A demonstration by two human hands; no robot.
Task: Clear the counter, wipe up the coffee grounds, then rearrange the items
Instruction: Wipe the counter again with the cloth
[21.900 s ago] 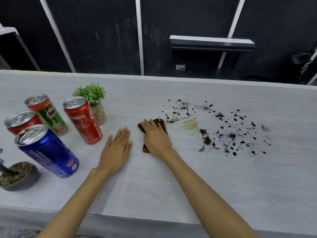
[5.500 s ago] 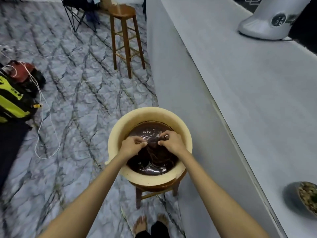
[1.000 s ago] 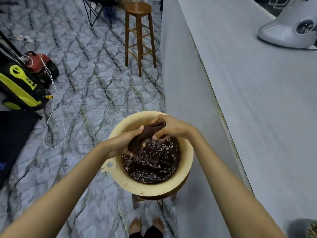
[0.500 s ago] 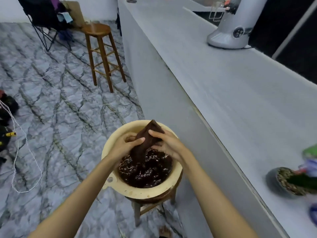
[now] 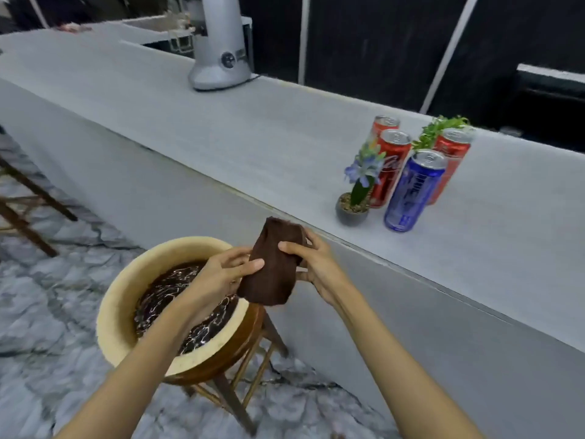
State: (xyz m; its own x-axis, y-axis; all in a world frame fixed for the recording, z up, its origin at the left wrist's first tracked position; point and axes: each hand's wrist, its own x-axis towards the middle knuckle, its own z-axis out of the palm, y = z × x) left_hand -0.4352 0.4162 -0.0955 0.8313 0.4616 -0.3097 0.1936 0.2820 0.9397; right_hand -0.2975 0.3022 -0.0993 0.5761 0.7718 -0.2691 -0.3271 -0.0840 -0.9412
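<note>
I hold a dark brown cloth (image 5: 272, 270) upright between both hands, just right of a cream basin (image 5: 126, 299) of dark water on a wooden stool. My left hand (image 5: 224, 274) grips its left side and my right hand (image 5: 313, 264) its right side. On the grey counter (image 5: 253, 147) to the right stand a blue can (image 5: 413, 191), red cans (image 5: 391, 166), a small grey pot with a blue flower (image 5: 356, 201) and a green plant (image 5: 438, 131) behind them. The coffee grounds are out of view.
A silver appliance (image 5: 220, 49) stands far back on the counter. The wooden stool (image 5: 234, 384) carries the basin close to the counter's front wall. Another stool (image 5: 19, 201) shows at the left edge on the marble floor.
The cloth has come up out of the basin water and moved right, toward the counter edge. My view has swung right, bringing the cans and plants into sight.
</note>
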